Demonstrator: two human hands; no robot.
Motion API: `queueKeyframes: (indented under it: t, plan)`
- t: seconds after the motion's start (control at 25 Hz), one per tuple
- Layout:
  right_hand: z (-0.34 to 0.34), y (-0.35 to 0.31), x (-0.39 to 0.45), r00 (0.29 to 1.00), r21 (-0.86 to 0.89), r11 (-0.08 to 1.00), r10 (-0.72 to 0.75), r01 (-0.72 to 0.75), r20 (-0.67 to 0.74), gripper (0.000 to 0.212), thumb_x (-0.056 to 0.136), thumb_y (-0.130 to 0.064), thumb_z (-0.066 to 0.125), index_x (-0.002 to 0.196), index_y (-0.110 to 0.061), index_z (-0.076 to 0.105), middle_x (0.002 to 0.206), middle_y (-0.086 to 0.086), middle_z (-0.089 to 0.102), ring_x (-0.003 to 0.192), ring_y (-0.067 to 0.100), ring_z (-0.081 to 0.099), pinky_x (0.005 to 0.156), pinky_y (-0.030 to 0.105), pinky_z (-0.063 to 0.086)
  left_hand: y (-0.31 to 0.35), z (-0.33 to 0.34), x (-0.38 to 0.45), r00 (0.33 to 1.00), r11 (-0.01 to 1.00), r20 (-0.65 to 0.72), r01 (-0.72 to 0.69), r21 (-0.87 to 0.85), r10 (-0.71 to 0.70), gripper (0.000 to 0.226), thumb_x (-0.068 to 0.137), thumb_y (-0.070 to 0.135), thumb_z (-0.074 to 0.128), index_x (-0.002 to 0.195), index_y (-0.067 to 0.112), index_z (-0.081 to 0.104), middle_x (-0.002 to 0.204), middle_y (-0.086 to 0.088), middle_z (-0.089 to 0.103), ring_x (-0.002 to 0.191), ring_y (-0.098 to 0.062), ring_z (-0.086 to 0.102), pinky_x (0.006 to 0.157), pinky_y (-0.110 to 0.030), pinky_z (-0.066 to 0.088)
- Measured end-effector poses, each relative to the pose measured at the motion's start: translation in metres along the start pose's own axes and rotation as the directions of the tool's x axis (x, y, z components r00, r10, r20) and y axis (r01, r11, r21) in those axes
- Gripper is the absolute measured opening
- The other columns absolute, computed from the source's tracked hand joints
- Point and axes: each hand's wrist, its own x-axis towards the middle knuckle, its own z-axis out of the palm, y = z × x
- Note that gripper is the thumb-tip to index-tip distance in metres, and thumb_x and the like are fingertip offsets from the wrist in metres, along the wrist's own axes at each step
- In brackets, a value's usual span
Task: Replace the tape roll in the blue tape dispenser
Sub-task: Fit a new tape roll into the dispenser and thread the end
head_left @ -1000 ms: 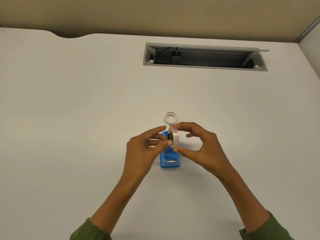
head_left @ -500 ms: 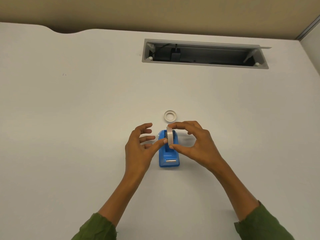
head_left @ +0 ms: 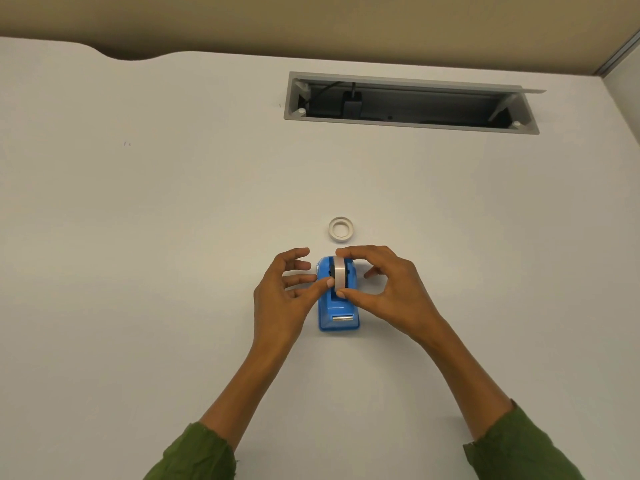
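Note:
The blue tape dispenser (head_left: 337, 311) stands on the white table, its metal cutter toward me. A new tape roll (head_left: 340, 274) with a black hub stands on edge in the dispenser's slot. My right hand (head_left: 384, 289) pinches the roll between thumb and forefinger from the right. My left hand (head_left: 284, 296) is at the dispenser's left side; its thumb tip touches the roll's left face and its other fingers are spread. A thin, empty white tape ring (head_left: 341, 229) lies flat on the table just beyond the dispenser.
A long grey cable tray opening (head_left: 408, 128) is set into the table at the back right, with a black plug inside. The white table (head_left: 138, 237) has a curved back edge at the far left.
Both hands have lowered the roll from above the dispenser down into its slot. My left fingers have opened, leaving only the thumb on the roll.

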Motion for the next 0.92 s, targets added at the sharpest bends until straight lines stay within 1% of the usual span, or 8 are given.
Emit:
queueKeyframes:
  t: [0.12, 0.2, 0.32, 0.44, 0.56, 0.68, 0.8, 0.92]
  plan:
    - [-0.001, -0.002, -0.001, 1.0, 0.003, 1.0, -0.006, 0.006, 0.001, 0.051, 0.072, -0.028, 0.078, 0.119, -0.023, 0.06, 0.115, -0.014, 0.056, 0.095, 0.002, 0.054, 0.074, 0.005, 0.046, -0.001, -0.001, -0.002, 0.999, 1.0, 0.033, -0.026, 0.005, 0.026, 0.042, 0.073, 0.024, 0.074, 0.11, 0.028, 0.054, 0.105, 0.0, 0.063, 0.088, -0.008, 0.064, 0.066, -0.004, 0.05]
    - [-0.002, -0.003, 0.0, 1.0, -0.018, 1.0, -0.013, 0.013, 0.013, 0.051, 0.072, -0.027, 0.078, 0.119, -0.023, 0.06, 0.114, -0.013, 0.057, 0.096, 0.006, 0.055, 0.074, 0.007, 0.047, -0.001, -0.005, -0.006, 0.99, 0.993, 0.089, -0.116, 0.024, 0.113, 0.04, 0.078, 0.02, 0.071, 0.114, 0.027, 0.055, 0.114, 0.001, 0.061, 0.096, -0.008, 0.063, 0.071, -0.008, 0.051]
    - [-0.004, -0.004, 0.003, 0.999, -0.02, 1.0, 0.002, -0.001, 0.033, 0.05, 0.072, -0.025, 0.078, 0.118, -0.02, 0.061, 0.117, -0.003, 0.062, 0.098, 0.011, 0.057, 0.074, 0.009, 0.048, 0.0, -0.013, -0.01, 0.931, 0.948, 0.245, -0.303, 0.1, 0.272, 0.041, 0.081, 0.019, 0.061, 0.12, 0.029, 0.055, 0.13, 0.001, 0.049, 0.113, -0.001, 0.05, 0.082, -0.011, 0.049]
    - [-0.005, -0.005, 0.005, 0.999, -0.001, 1.0, 0.01, -0.01, 0.051, 0.049, 0.072, -0.024, 0.078, 0.118, -0.02, 0.062, 0.119, 0.0, 0.063, 0.1, 0.014, 0.058, 0.074, 0.012, 0.049, 0.003, -0.016, -0.007, 0.887, 0.904, 0.358, -0.378, 0.2, 0.292, 0.043, 0.08, 0.026, 0.064, 0.12, 0.035, 0.054, 0.138, 0.005, 0.039, 0.12, -0.005, 0.044, 0.09, -0.016, 0.047]
    - [-0.007, -0.006, 0.006, 0.997, 0.001, 1.0, 0.012, -0.012, 0.07, 0.049, 0.073, -0.026, 0.077, 0.119, -0.02, 0.061, 0.12, 0.0, 0.062, 0.101, 0.015, 0.058, 0.076, 0.016, 0.051, 0.005, -0.013, -0.002, 0.893, 0.896, 0.356, -0.371, 0.243, 0.274, 0.046, 0.078, 0.027, 0.07, 0.121, 0.033, 0.055, 0.139, 0.003, 0.038, 0.12, -0.009, 0.044, 0.091, -0.02, 0.047]
    - [-0.006, -0.006, 0.005, 0.998, 0.018, 1.0, 0.018, -0.019, 0.066, 0.053, 0.074, -0.028, 0.076, 0.124, -0.022, 0.058, 0.122, -0.001, 0.061, 0.102, 0.016, 0.059, 0.077, 0.02, 0.053, 0.004, -0.01, 0.002, 0.904, 0.896, 0.335, -0.36, 0.259, 0.266, 0.049, 0.076, 0.026, 0.072, 0.122, 0.028, 0.056, 0.137, 0.001, 0.041, 0.117, -0.009, 0.045, 0.085, -0.01, 0.046]
    - [-0.007, -0.007, 0.003, 0.999, 0.095, 0.995, 0.042, -0.042, 0.001, 0.061, 0.074, -0.025, 0.077, 0.13, -0.024, 0.051, 0.121, -0.007, 0.061, 0.105, 0.007, 0.059, 0.079, 0.018, 0.053, 0.003, -0.007, 0.002, 0.913, 0.895, 0.307, -0.354, 0.271, 0.268, 0.049, 0.076, 0.028, 0.071, 0.122, 0.028, 0.056, 0.134, -0.001, 0.044, 0.116, -0.012, 0.048, 0.083, -0.013, 0.047]
    - [-0.01, -0.01, -0.001, 0.999, 0.14, 0.99, -0.005, 0.011, -0.04, 0.048, 0.076, -0.021, 0.075, 0.121, -0.024, 0.058, 0.122, -0.008, 0.062, 0.108, 0.002, 0.057, 0.081, 0.015, 0.051, 0.002, -0.005, 0.003, 0.927, 0.913, 0.285, -0.318, 0.257, 0.243, 0.051, 0.073, 0.031, 0.072, 0.122, 0.027, 0.057, 0.13, -0.002, 0.047, 0.113, -0.014, 0.05, 0.083, -0.017, 0.049]
